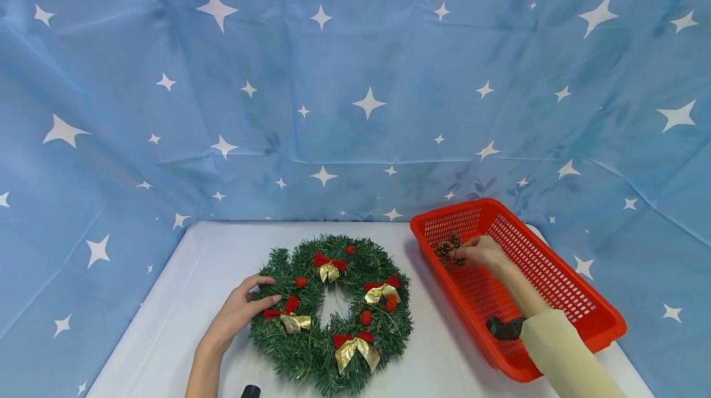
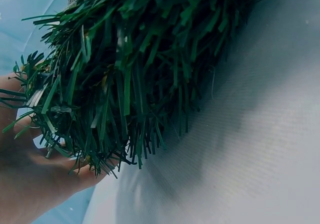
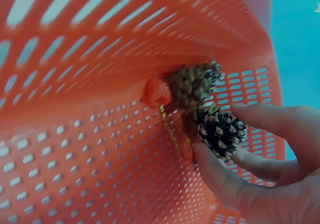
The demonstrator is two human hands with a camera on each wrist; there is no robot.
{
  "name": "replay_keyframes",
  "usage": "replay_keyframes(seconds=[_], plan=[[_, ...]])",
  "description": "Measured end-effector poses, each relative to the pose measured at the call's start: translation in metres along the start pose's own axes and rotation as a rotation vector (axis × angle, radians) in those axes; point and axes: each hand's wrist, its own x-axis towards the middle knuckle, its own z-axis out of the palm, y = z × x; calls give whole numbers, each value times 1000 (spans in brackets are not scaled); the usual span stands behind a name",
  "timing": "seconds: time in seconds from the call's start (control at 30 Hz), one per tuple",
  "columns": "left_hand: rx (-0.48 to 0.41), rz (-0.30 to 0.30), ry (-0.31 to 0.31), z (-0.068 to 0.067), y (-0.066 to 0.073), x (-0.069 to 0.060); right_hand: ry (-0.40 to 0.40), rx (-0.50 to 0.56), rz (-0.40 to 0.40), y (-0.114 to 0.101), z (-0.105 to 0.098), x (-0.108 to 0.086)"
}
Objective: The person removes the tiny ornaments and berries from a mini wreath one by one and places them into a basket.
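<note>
Green wreath [image 1: 316,348] lies on white counter [image 1: 205,262], approx. ctr to 6 o'clock in head view, w/ 4 red-&-gold bows [image 1: 328,270] at abt 12, 2, 5 & 9 o'clock on its ring, plus small red decorations [image 1: 302,282]. L hand [image 1: 239,308], fingers & thumb spread, rests on wreath's 9 o'clock edge. Red plastic basket [image 1: 483,296] sits at wreath's 3 o'clock. R hand [image 1: 484,253], inside basket's 10 o'clock end, pinches a pinecone [image 3: 221,133] btwn thumb & fingers; 2nd pinecone [image 3: 192,87], red ornament [image 3: 157,93] & gold cord [image 3: 169,129] just beside.
</note>
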Motion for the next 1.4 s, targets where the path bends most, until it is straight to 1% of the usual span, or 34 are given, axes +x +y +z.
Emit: replay_keyframes(seconds=[0.13,0.3,0.57,0.7,0.93,1.07,1.27,1.4], plan=[[-2,3,0,0,0,0,6,-51,-12,4,2,4],[-9,4,2,0,-1,0,-7,-14,0,7,7,6],[-14,5,1,3,-1,-1,4,-69,32,10,12,11],[-20,9,1,3,-1,-1,12,-64,53,12,13,12],[-25,6,2,2,-1,-2,-7,-63,38,12,13,12],[-26,4,3,2,-2,-2,3,-79,27,12,11,10],[-23,6,4,1,-3,-2,-4,-60,13,9,10,9],[-25,6,3,0,-3,-1,3,-95,-4,6,9,7]])
